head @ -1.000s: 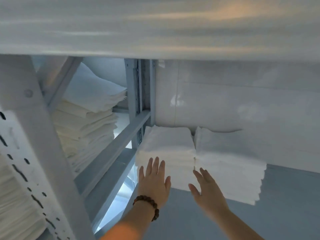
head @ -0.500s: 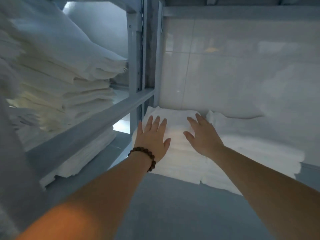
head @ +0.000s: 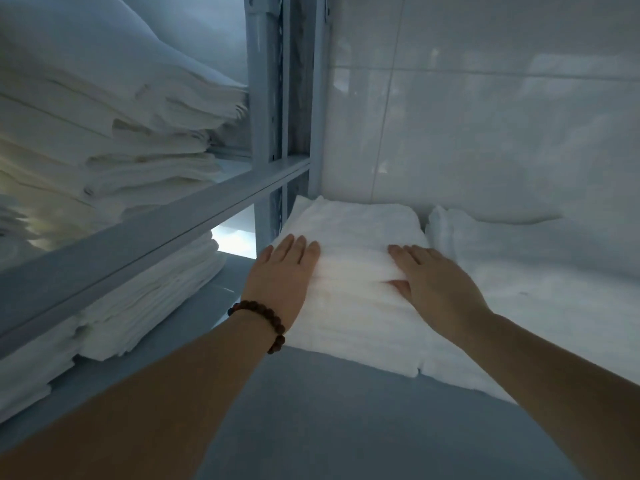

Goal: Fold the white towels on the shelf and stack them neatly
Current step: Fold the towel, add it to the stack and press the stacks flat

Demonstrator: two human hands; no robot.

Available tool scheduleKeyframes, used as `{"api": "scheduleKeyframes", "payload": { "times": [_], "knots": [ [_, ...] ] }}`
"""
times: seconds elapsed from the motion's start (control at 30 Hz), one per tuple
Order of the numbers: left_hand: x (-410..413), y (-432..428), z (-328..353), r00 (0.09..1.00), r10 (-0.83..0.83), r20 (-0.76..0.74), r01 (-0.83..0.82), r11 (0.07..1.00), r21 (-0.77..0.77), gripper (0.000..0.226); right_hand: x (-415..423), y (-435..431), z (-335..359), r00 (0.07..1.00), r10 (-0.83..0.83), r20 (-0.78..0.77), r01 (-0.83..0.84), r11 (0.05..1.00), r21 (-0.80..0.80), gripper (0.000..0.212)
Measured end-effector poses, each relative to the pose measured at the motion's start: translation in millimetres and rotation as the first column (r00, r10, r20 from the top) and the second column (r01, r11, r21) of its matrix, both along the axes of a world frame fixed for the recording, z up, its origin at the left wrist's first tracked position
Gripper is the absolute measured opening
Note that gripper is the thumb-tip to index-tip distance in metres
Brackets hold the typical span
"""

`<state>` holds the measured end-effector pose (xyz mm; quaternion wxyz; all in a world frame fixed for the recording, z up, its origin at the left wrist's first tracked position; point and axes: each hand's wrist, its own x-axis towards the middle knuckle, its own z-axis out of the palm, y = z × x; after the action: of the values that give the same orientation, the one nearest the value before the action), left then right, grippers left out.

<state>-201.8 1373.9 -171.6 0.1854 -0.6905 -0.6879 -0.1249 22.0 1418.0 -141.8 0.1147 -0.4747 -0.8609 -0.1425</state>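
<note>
Two stacks of folded white towels stand side by side at the back of the grey shelf board (head: 346, 427). My hands are on the left stack (head: 356, 233). My left hand (head: 280, 271), with a bead bracelet on the wrist, lies flat against the stack's left front corner, its fingers reaching over the top edge and its thumb hidden. My right hand (head: 436, 282) rests on the top at the right side, its thumb pushed in between layers on the front face. The right stack (head: 519, 271) touches the left one and is untouched.
A grey metal upright (head: 263, 98) and a slanting crossbar (head: 138, 237) separate this bay from the one on the left, where more folded white towels (head: 156, 299) and a taller pile (head: 104, 133) lie. A white tiled wall (head: 485, 116) closes the back.
My head has come down under the upper shelf and closer in. Both hands went forward from in front of the left stack onto it and spread to its left and right sides.
</note>
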Motion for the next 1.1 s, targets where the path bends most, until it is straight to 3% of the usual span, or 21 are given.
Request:
{"api": "scheduleKeyframes", "payload": {
  "times": [0.13,0.27,0.37,0.47,0.53,0.63,0.8,0.93,1.0,1.1],
  "knots": [
    [-3,9,20,0.999,-0.017,-0.034,0.017,1.000,0.018,0.058,-10,-2,9,0.996,-0.081,0.041,0.078,0.994,0.077,0.051],
    [-13,21,32,0.997,0.009,0.077,-0.017,0.995,0.101,0.060,-21,-12,9,0.989,-0.146,0.011,0.141,0.966,0.218,0.064],
    [-12,15,11,0.997,0.021,0.073,-0.019,1.000,-0.025,0.058,-26,-15,-6,0.990,-0.139,0.031,0.136,0.988,0.078,0.070],
    [-7,4,-2,0.997,0.055,0.048,-0.060,0.991,0.121,0.056,-27,-21,-9,0.985,-0.167,0.046,0.160,0.978,0.132,0.067],
    [3,3,-8,0.999,-0.004,0.042,-0.007,0.968,0.249,0.062,-33,-26,-15,0.995,-0.095,-0.018,0.096,0.953,0.288,0.068],
    [19,13,-26,0.996,-0.082,-0.033,0.088,0.946,0.312,0.058,-43,-23,-38,0.999,0.046,0.018,-0.050,0.938,0.344,0.064],
    [18,48,-46,0.994,-0.089,-0.058,0.102,0.948,0.300,0.058,-41,15,-66,0.986,-0.032,0.162,-0.030,0.929,0.368,0.064],
    [24,50,-54,0.997,-0.075,0.032,0.056,0.917,0.395,0.056,-41,21,-65,0.994,-0.014,0.110,-0.037,0.893,0.449,0.064],
    [27,41,-66,0.993,-0.092,0.068,0.054,0.904,0.425,0.056,-38,11,-73,0.995,0.032,0.093,-0.075,0.860,0.505,0.064],
    [21,42,-79,0.993,-0.119,0.014,0.100,0.892,0.441,0.057,-33,9,-89,0.975,0.089,0.201,-0.187,0.819,0.543,0.067]
  ]
}}
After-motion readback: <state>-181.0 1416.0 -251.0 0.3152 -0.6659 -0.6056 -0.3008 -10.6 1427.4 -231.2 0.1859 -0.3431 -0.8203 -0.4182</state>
